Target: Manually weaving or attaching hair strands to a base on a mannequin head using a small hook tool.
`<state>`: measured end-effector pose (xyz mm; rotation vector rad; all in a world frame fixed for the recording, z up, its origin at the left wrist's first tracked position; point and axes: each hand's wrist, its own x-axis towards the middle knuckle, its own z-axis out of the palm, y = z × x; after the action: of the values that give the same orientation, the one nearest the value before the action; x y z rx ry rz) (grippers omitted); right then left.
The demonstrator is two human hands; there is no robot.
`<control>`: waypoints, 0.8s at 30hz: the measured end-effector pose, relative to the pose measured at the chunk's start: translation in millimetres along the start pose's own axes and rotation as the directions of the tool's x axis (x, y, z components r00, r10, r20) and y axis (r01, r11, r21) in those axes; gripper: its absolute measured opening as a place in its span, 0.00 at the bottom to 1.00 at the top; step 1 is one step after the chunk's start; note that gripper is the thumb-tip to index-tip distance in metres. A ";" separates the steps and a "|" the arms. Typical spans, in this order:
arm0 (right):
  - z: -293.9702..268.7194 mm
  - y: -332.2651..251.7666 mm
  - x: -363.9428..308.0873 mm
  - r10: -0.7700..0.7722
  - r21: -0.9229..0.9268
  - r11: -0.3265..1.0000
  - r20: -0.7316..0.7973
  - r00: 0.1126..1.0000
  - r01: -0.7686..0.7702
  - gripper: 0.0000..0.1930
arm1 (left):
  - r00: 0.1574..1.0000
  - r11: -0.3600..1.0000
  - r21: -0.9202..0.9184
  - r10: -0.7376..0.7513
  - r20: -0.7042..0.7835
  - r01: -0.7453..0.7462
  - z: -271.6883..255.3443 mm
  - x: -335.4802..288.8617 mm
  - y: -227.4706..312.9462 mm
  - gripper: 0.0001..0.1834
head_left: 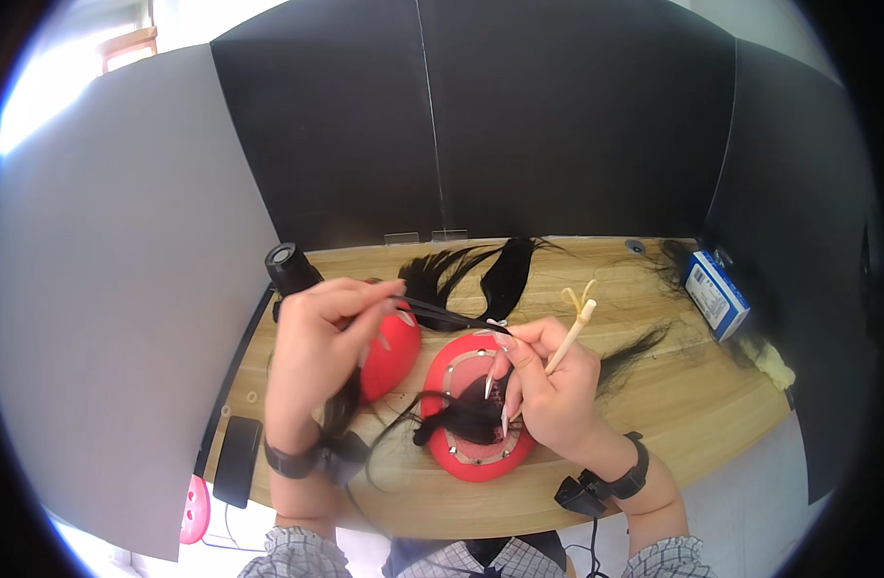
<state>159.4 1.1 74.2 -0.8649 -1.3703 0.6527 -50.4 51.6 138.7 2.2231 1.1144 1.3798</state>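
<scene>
Hands [316,342] [560,385], two, hold perhaps one black strand [447,316] near two red forms [395,361] [475,471].

Workshop: black hair [507,281], partitioned bench [668,429]

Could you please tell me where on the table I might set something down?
The table looks bare right of the right hand, nearer than the loose wisp, left of the yellow bundle. The middle is crowded with two red domes, black hair and the left hand.
</scene>
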 end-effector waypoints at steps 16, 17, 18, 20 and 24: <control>1.3 2.7 -0.3 0.066 0.116 0.991 -0.046 0.997 -0.060 0.04 | 0.941 0.900 0.330 -0.196 -0.277 0.285 -49.7 16.0 -84.7 0.10; 1.4 2.2 -0.3 0.061 0.114 0.992 -0.049 0.997 -0.055 0.04 | 0.922 0.894 0.305 -0.235 -0.307 0.329 -52.2 16.5 -91.4 0.10; 1.0 2.5 -0.4 0.057 0.110 0.993 -0.053 0.997 -0.051 0.04 | 0.902 0.886 0.278 -0.274 -0.333 0.372 -53.6 16.9 -97.7 0.11; 0.6 2.8 -0.6 0.057 0.112 0.992 -0.057 0.997 -0.050 0.04 | 0.882 0.877 0.252 -0.309 -0.356 0.409 -56.1 17.3 -106.2 0.12; 0.6 3.4 -0.6 0.071 0.130 0.990 -0.056 0.996 -0.063 0.03 | 0.851 0.860 0.238 -0.335 -0.403 0.451 -68.5 13.3 -115.5 0.14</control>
<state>159.0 2.5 71.0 -0.8244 -1.2356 0.7523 -158.6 127.4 111.6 1.8091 1.9337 1.5185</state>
